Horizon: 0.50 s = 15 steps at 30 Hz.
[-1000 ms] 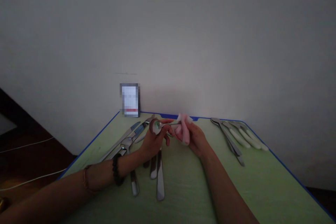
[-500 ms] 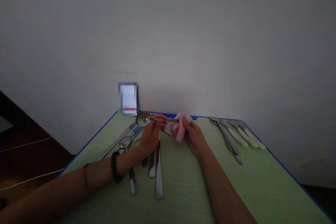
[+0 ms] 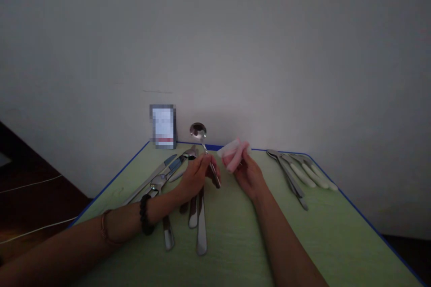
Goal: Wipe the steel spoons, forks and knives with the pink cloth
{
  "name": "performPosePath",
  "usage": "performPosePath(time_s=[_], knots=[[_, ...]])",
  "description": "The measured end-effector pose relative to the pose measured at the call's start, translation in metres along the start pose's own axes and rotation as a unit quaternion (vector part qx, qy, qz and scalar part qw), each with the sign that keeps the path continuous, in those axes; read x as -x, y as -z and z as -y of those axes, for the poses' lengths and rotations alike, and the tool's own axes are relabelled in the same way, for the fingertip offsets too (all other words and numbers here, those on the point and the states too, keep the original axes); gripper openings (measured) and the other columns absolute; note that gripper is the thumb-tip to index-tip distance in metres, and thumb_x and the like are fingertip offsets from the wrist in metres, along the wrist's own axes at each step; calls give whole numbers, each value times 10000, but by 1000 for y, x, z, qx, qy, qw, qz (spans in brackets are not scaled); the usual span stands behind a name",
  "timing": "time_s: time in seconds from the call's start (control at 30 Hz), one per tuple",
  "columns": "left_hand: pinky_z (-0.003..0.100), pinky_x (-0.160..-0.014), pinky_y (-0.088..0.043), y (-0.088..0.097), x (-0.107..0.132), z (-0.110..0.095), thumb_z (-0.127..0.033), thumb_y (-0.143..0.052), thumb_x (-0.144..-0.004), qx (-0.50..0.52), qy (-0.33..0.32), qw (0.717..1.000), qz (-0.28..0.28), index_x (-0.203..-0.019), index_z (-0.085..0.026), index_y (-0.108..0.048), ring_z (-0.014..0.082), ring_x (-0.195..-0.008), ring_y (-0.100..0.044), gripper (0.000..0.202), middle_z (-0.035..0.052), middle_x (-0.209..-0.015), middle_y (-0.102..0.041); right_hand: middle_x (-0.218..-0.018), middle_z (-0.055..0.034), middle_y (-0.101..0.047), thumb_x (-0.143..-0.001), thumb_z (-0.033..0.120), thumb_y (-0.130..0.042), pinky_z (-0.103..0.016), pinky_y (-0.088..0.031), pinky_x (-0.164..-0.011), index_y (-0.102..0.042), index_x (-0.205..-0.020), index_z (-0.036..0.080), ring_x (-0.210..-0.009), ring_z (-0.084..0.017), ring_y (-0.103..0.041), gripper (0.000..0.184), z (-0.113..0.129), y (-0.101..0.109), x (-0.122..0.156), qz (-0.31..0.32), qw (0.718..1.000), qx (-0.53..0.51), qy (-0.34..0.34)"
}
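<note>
Swung bowl-up since the earlier frames, the spoon [image 3: 198,132] has come out of the pink cloth [image 3: 235,156] and tilts above the table [image 3: 242,242]. The left hand [image 3: 197,175] grips its handle; the right hand [image 3: 251,175] pinches the cloth, near but apart. Cutlery [image 3: 201,237] lies around the left forearm; white handles [image 3: 303,175] lie well right. Behind stands a blurred screen [image 3: 164,126].

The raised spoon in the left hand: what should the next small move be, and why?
I'd probably bring the pink cloth across to the raised spoon for a wipe. The right hand grips the cloth beside the spoon, with a gap between the two, while the left hand holds the spoon round end up and uncovered, so that end looks easy to reach.
</note>
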<state>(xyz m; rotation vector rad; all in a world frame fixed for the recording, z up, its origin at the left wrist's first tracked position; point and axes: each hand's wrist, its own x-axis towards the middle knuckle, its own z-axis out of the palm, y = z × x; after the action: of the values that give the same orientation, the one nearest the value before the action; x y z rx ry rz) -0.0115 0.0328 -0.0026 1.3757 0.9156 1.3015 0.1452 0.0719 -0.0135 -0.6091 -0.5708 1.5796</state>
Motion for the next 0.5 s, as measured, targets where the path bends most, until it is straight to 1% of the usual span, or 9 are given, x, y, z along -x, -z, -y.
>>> performPosePath(time_s=[0.1,0.2,0.27,0.37,0.43,0.5], knots=[[225,-389,-437,0,5,-2,-578,-402,-901,-73,36,995,50,-776,-194,-491,120,-397,-542,413,-46,-520,-553,-925,-31,-732,-763,410,-730,-275,-521,-832,-702,-903,184,-915,-167,-650,268,0,-4,4,52,998,20,-34],[210,-346,-375,1,6,-3,-524,-343,-926,-135,73,985,83,-781,-206,-475,118,-345,-500,373,-63,-470,-520,-886,-45,-733,-733,462,-741,-300,-518,-826,-698,-877,172,-954,-199,-648,327,0,-6,8,94,993,42,-55],[212,-346,-361,2,5,-3,-499,-316,-932,-178,84,975,106,-777,-208,-476,125,-342,-504,366,-58,-465,-530,-803,-43,-724,-703,490,-753,-297,-520,-778,-691,-821,162,-892,-201,-655,355,-1,-6,9,99,991,58,-63],[222,-405,-394,3,3,-2,-457,-317,-932,-253,62,957,131,-757,-202,-498,134,-382,-542,358,-39,-485,-567,-674,-20,-688,-646,490,-789,-275,-505,-643,-667,-751,155,-715,-171,-644,372,-3,-6,11,102,988,93,-74],[224,-460,-417,4,2,-1,-429,-327,-932,-294,41,944,146,-740,-199,-510,130,-412,-554,351,-33,-495,-580,-617,5,-664,-595,447,-827,-255,-477,-572,-662,-745,153,-595,-134,-603,369,-4,-6,11,89,987,111,-72],[219,-485,-419,4,2,0,-417,-327,-936,-318,34,934,161,-747,-199,-520,125,-418,-541,347,-41,-485,-568,-583,24,-649,-549,394,-853,-242,-458,-541,-666,-755,151,-523,-108,-562,368,-6,-7,11,62,990,115,-59]])
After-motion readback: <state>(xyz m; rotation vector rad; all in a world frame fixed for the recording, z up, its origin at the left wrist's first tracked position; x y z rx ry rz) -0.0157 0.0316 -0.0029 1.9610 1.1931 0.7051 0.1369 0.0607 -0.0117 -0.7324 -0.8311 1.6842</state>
